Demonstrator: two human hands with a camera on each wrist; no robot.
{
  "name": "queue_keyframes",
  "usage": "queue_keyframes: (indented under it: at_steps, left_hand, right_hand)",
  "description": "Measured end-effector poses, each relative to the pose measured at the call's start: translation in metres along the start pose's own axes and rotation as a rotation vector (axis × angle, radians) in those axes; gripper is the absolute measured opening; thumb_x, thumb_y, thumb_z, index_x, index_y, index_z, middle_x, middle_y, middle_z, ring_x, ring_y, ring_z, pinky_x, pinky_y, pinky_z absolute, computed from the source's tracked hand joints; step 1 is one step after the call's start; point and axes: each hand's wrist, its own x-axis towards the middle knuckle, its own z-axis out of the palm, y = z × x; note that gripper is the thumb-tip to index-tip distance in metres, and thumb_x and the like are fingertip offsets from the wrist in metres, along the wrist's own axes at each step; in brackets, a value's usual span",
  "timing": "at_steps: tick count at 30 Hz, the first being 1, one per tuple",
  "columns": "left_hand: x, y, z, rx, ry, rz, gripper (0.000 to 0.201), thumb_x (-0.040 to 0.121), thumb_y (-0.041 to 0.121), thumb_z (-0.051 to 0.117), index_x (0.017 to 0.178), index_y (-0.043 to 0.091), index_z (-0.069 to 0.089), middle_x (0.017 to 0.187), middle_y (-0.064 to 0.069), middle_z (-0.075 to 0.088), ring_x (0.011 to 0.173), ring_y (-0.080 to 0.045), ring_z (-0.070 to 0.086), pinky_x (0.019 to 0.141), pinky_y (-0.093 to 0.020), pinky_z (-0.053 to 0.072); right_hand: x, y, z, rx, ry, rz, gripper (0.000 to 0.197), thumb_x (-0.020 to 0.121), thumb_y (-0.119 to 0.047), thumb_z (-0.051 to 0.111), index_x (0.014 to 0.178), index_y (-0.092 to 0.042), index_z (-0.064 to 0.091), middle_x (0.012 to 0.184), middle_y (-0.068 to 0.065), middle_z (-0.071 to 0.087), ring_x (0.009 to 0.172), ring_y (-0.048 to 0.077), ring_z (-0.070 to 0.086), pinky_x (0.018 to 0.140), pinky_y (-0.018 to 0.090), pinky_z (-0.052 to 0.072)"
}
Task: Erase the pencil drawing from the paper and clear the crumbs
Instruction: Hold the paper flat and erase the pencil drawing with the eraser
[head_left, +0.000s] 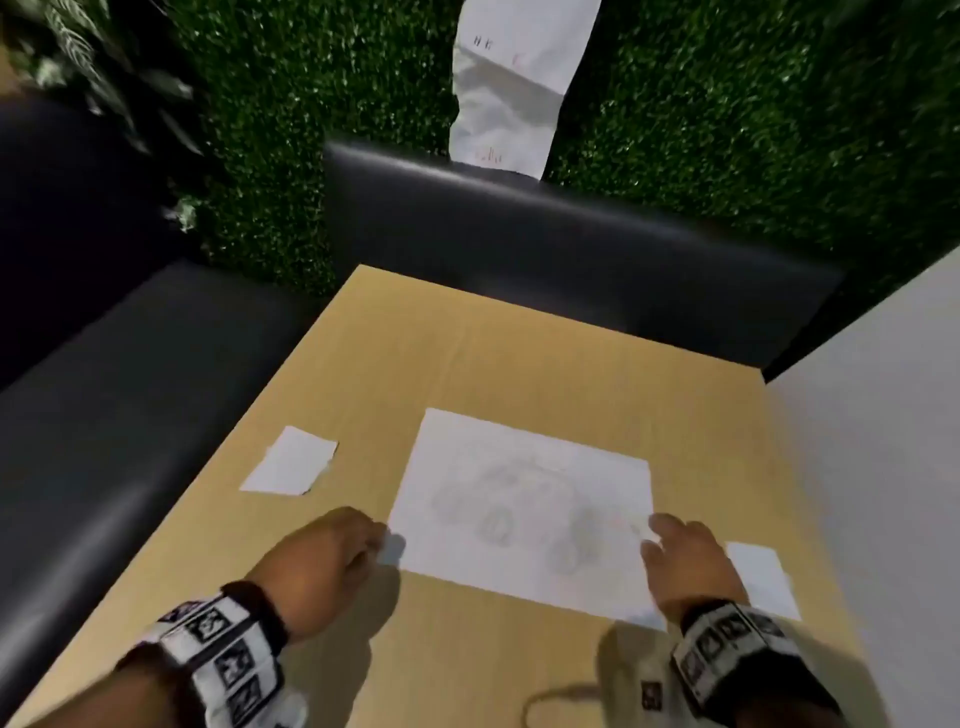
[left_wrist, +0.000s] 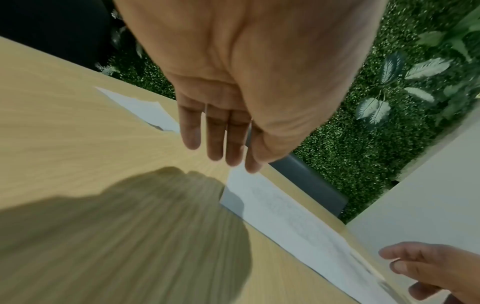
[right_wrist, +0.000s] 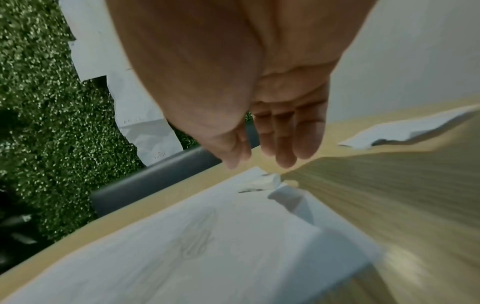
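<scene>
No text can be read. Faint marks are seen on the paper strip hung on the far green wall, dark ones near its top and reddish ones near its bottom, all too blurred to be made out. Black-and-white square codes are borne by both wristbands, without letters or numbers.
</scene>
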Motion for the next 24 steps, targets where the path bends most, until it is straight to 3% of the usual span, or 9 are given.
queue_keyframes:
  at_steps: [3,5,9,11,14,17,20,22,24]
  left_hand:
    - [0.037,-0.01,0.02,0.025,0.064,0.028,0.042,0.092,0.007,0.044,0.131,0.02,0.051,0.139,0.006,0.043,0.128,-0.013,0.04,0.103,-0.019,0.028]
    - [0.05,-0.01,0.03,0.061,0.018,-0.015,0.049,0.093,0.012,0.041,0.141,0.022,0.041,0.151,0.008,0.028,0.137,-0.011,0.026,0.111,-0.028,0.023]
    - [0.032,-0.004,0.044,0.156,-0.001,-0.022,0.056,0.083,0.028,0.034,0.136,0.018,0.048,0.145,0.0,0.042,0.132,-0.02,0.036,0.106,-0.033,0.032]
    - [0.016,0.005,0.048,0.143,0.029,-0.006,0.052,0.08,0.029,0.039,0.126,0.016,0.057,0.123,-0.003,0.059,0.111,-0.026,0.054,0.091,-0.034,0.045]
    - [0.002,0.012,0.055,0.198,0.034,0.03,0.049,0.074,0.033,0.053,0.121,0.018,0.06,0.1,0.002,0.063,0.086,-0.022,0.057,0.07,-0.032,0.047]
    - [-0.001,0.011,0.058,0.154,0.022,-0.021,0.056,0.068,0.042,0.068,0.12,0.023,0.059,0.119,-0.001,0.056,0.105,-0.026,0.051,0.082,-0.034,0.042]
    - [-0.001,0.01,0.061,0.094,-0.016,-0.037,0.069,0.074,0.051,0.064,0.136,0.028,0.041,0.155,0.006,0.016,0.142,-0.019,0.008,0.111,-0.039,0.018]
    - [-0.003,0.006,0.065,0.077,-0.045,-0.046,0.081,0.08,0.054,0.061,0.146,0.03,0.02,0.153,0.017,-0.009,0.14,-0.007,-0.016,0.115,-0.034,-0.001]
    - [-0.004,0.002,0.068,0.082,-0.056,-0.05,0.092,0.081,0.057,0.059,0.149,0.029,0.005,0.15,0.02,-0.017,0.136,-0.002,-0.025,0.112,-0.028,-0.01]
  right_hand:
    - [0.021,-0.009,0.001,-0.039,-0.033,0.03,0.044,0.095,-0.032,0.04,0.139,-0.027,0.036,0.135,0.011,0.044,0.117,0.029,0.052,0.097,0.034,0.04]
    - [0.031,-0.01,0.004,-0.036,-0.047,0.036,0.042,0.094,-0.028,0.042,0.135,-0.026,0.04,0.131,0.012,0.048,0.114,0.03,0.053,0.095,0.036,0.042]
    - [0.029,-0.006,0.009,0.039,-0.021,0.06,0.041,0.089,-0.019,0.053,0.128,-0.017,0.043,0.131,0.012,0.052,0.114,0.031,0.054,0.095,0.036,0.042]
    - [0.019,-0.01,0.008,0.0,-0.016,0.024,0.039,0.088,-0.02,0.055,0.126,-0.012,0.048,0.128,0.014,0.055,0.113,0.031,0.054,0.091,0.033,0.042]
    - [-0.013,-0.03,0.013,0.005,-0.013,-0.12,0.023,0.087,-0.021,0.054,0.108,-0.014,0.061,0.108,0.012,0.065,0.095,0.029,0.059,0.074,0.028,0.042]
    - [-0.05,-0.064,0.029,0.104,-0.074,-0.269,0.015,0.085,-0.026,0.057,0.097,-0.02,0.064,0.096,0.002,0.068,0.09,0.02,0.061,0.072,0.025,0.043]
    - [-0.076,-0.096,0.054,0.188,-0.197,-0.431,0.014,0.087,-0.028,0.056,0.097,-0.021,0.064,0.094,-0.004,0.067,0.09,0.016,0.06,0.067,0.017,0.038]
    - [-0.082,-0.112,0.071,0.193,-0.207,-0.528,0.013,0.089,-0.028,0.052,0.085,-0.019,0.061,0.08,-0.006,0.061,0.076,0.011,0.054,0.06,0.014,0.034]
    - [-0.085,-0.12,0.086,0.226,-0.216,-0.518,0.021,0.089,-0.03,0.051,0.071,-0.019,0.05,0.063,-0.008,0.046,0.061,0.007,0.042,0.054,0.016,0.03]
